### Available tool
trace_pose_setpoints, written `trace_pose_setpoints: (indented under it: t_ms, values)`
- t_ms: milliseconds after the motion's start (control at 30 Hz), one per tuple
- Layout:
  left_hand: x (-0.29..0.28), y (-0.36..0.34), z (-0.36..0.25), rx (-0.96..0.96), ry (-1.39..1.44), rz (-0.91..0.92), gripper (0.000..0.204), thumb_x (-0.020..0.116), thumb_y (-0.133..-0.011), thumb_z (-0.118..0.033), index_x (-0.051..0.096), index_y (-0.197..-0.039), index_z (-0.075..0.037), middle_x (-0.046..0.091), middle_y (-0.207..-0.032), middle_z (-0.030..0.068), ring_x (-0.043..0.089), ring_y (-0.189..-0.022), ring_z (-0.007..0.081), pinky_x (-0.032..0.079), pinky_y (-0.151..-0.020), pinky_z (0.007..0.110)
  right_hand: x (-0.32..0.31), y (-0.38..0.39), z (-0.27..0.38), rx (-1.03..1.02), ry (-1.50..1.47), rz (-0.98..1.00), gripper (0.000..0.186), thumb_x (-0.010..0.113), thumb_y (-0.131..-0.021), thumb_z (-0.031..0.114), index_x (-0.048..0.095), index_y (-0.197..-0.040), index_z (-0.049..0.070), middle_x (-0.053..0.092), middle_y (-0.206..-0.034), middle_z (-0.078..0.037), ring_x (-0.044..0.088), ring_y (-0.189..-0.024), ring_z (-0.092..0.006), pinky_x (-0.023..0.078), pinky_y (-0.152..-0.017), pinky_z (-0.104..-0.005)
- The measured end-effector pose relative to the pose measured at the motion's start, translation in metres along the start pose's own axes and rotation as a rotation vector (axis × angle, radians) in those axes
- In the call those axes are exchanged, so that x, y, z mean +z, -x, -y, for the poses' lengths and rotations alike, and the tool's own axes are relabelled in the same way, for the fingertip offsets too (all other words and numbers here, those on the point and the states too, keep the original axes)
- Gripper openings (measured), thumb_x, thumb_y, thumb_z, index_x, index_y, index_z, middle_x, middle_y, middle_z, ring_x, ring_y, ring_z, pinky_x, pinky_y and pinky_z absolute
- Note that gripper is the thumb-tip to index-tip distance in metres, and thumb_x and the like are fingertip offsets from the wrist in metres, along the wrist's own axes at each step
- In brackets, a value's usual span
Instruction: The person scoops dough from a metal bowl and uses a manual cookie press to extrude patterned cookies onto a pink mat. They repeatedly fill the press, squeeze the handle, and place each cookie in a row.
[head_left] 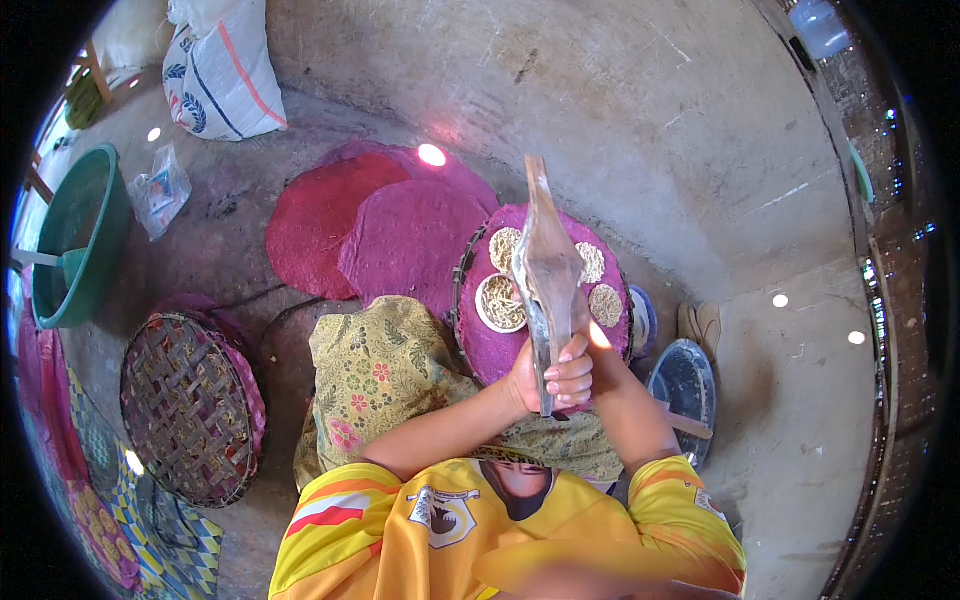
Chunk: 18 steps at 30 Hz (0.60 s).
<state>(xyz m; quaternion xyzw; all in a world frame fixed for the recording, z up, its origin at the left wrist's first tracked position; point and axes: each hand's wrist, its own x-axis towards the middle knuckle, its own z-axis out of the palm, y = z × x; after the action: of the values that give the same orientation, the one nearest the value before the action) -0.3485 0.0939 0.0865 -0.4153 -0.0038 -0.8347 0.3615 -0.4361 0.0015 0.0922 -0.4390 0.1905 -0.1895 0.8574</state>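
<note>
The left hand (569,376) clamps the wooden tool (549,265) near its lower end, long axis pointing away; the right hand's (581,313) grip is hidden.

You are holding a wooden tool (550,268) that is showing a worn, uneven grain. Beneath it, matt purple cloth (485,357) is looking soft and fibrous, while the strand rounds (503,250) are looking rough. To your left, a plastic basin (118,215) is looking smooth, a woven tray (190,400) is looking coarse, and a clear plastic bag (162,190) is shining, crinkled.
</note>
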Motion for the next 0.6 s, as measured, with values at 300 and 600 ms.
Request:
trace_pose_setpoints:
  t_ms: [300, 600]
  values:
    - [0.005, 0.0, 0.009, -0.113, -0.138, -0.053, 0.045, 0.035, -0.087, -0.048, 0.045, -0.07, -0.007, 0.039, -0.051, 0.0002, 0.038, -0.043, 0.0132, 0.035, -0.047, 0.028, 0.028, 0.02, -0.019, -0.227, 0.743, -0.28, 0.059, 0.047, -0.086, 0.047, 0.037, -0.131, 0.009, 0.041, -0.127, -0.016, 0.039, -0.115, -0.0283, 0.034, -0.09, -0.0398]
    - [0.0, 0.003, 0.02, -0.181, -0.157, -0.084, 0.05, 0.032, -0.087, -0.052, 0.046, -0.071, -0.007, 0.039, -0.05, 0.0007, 0.04, -0.043, 0.0135, 0.036, -0.046, 0.027, 0.035, 0.025, -0.045, -0.328, 1.001, -0.396, 0.064, 0.053, -0.083, 0.047, 0.037, -0.134, 0.011, 0.03, -0.14, -0.015, 0.026, -0.129, -0.0296, 0.022, -0.104, -0.0436]
